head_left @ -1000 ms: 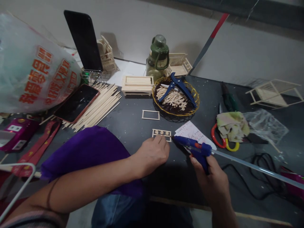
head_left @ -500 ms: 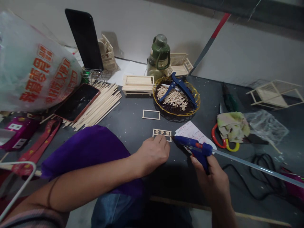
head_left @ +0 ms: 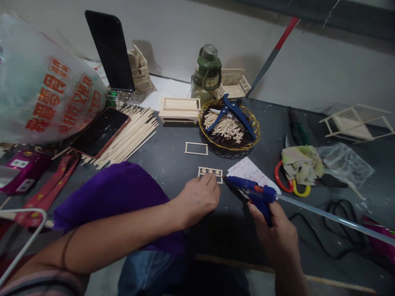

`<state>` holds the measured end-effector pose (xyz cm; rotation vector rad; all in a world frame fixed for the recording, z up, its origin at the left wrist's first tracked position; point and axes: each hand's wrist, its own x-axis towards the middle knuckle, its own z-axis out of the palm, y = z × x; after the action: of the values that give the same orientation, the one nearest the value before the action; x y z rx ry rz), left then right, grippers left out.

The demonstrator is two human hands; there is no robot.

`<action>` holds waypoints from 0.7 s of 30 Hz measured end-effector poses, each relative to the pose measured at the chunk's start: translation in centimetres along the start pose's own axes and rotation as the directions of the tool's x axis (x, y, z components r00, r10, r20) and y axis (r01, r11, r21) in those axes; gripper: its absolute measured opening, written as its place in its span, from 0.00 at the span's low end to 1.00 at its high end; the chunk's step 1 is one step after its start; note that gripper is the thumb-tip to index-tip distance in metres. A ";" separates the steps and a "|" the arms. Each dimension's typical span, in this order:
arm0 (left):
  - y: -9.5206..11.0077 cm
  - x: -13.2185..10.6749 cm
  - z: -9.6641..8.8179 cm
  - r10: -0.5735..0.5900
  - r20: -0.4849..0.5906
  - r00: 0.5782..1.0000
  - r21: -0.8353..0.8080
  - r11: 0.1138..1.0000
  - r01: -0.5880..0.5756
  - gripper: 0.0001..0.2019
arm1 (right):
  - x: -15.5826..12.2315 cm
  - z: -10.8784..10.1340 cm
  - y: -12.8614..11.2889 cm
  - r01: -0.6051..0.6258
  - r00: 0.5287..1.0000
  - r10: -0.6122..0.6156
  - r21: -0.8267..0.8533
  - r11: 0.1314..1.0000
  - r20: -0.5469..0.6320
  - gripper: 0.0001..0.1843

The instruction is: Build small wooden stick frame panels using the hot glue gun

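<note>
My left hand (head_left: 200, 199) is closed over the near side of a small wooden stick frame (head_left: 210, 169) lying on the dark table. Several small flower-like pieces run along the frame's far part, and my fingers hide its near left part. My right hand (head_left: 274, 226) grips the handle of a blue hot glue gun (head_left: 253, 188), whose dark nozzle is at the frame's right side. A long clear glue stick (head_left: 327, 214) juts out of the gun's back. Beyond my left hand lies a second, plain rectangular stick frame (head_left: 196, 149).
A round basket (head_left: 258, 133) holds short sticks and a blue cutter (head_left: 236, 113). Long sticks (head_left: 135, 137) lie left under a phone (head_left: 100, 133). Scissors (head_left: 280, 179), a stained cloth (head_left: 302, 164) and a black cord (head_left: 324, 246) are on the right. A green-topped bottle (head_left: 209, 72) stands behind.
</note>
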<state>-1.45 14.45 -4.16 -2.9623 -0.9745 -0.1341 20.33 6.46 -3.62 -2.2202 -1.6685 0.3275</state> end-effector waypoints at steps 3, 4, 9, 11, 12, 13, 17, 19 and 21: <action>0.0 0.1 0.0 0.001 0.010 1.000 -0.004 1.000 -0.001 0.12 | -0.1 0.0 0.1 0.000 1.000 0.000 -0.007 1.000 -0.014 0.26; 0.0 0.1 -0.1 0.000 0.015 1.000 -0.006 1.000 0.000 0.12 | -0.1 0.1 0.1 -0.001 1.000 0.001 -0.003 1.000 -0.019 0.25; 0.0 0.1 -0.1 0.000 0.036 0.999 -0.014 1.000 0.001 0.12 | -0.1 0.1 0.0 -0.011 1.000 0.011 0.018 1.000 -0.002 0.25; 0.0 0.1 -0.1 0.000 0.032 0.999 -0.010 1.000 0.000 0.12 | -0.1 0.0 -0.1 -0.016 1.000 0.016 0.019 1.000 0.004 0.26; 0.0 0.1 -0.1 0.000 0.030 1.000 -0.007 1.000 0.000 0.12 | -0.1 0.0 -0.2 -0.019 1.000 0.019 0.020 1.000 0.007 0.26; 0.0 0.0 -0.1 -0.002 0.029 1.000 -0.003 1.000 0.002 0.13 | -0.1 0.0 -0.2 -0.022 1.000 0.022 0.022 1.000 0.010 0.27; 0.1 0.1 -0.1 -0.007 0.029 1.000 0.012 1.000 0.007 0.13 | -0.2 -0.1 -0.3 -0.031 0.999 0.031 0.032 0.999 0.012 0.28; 0.1 0.1 -0.1 -0.010 0.023 1.000 0.019 1.000 0.010 0.13 | -0.2 0.0 -0.3 -0.034 0.999 0.033 0.036 0.999 0.021 0.27; 0.1 0.1 0.0 -0.009 0.015 1.000 0.023 1.000 0.008 0.13 | -0.2 0.0 -0.2 -0.040 0.999 0.039 0.031 0.999 0.024 0.27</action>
<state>-1.35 14.42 -4.15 -2.9428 -0.9834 -0.1005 20.09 6.36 -3.57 -2.2371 -1.6212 0.3885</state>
